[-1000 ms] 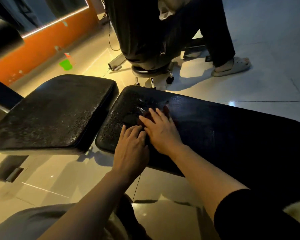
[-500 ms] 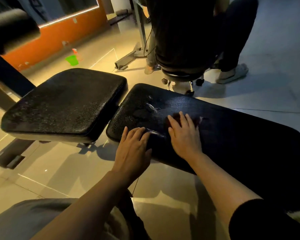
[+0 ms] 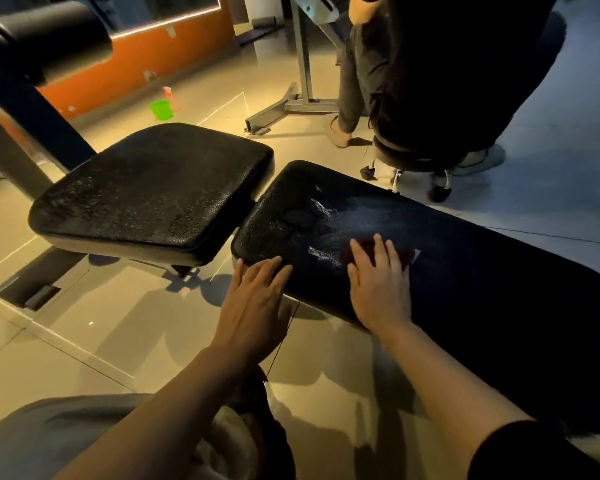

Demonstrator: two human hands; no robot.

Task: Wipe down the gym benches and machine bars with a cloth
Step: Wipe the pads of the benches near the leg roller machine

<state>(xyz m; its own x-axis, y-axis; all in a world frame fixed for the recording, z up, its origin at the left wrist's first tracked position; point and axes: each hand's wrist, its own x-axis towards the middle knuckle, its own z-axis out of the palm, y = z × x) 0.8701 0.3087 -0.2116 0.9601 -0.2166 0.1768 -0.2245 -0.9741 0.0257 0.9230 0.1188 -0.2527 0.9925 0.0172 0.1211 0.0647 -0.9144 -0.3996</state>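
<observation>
Pressing flat with straight fingers, the right hand held a dark red cloth against the long bench pad, near its front edge. The left hand, fingers straight and holding nothing, touched the pad's near left corner. Bare pad stretched away toward the right end, and the seat pad lay just beside the left end.

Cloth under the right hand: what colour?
Dark red cloth, mostly covered by the right hand; head view, dim light.
</observation>
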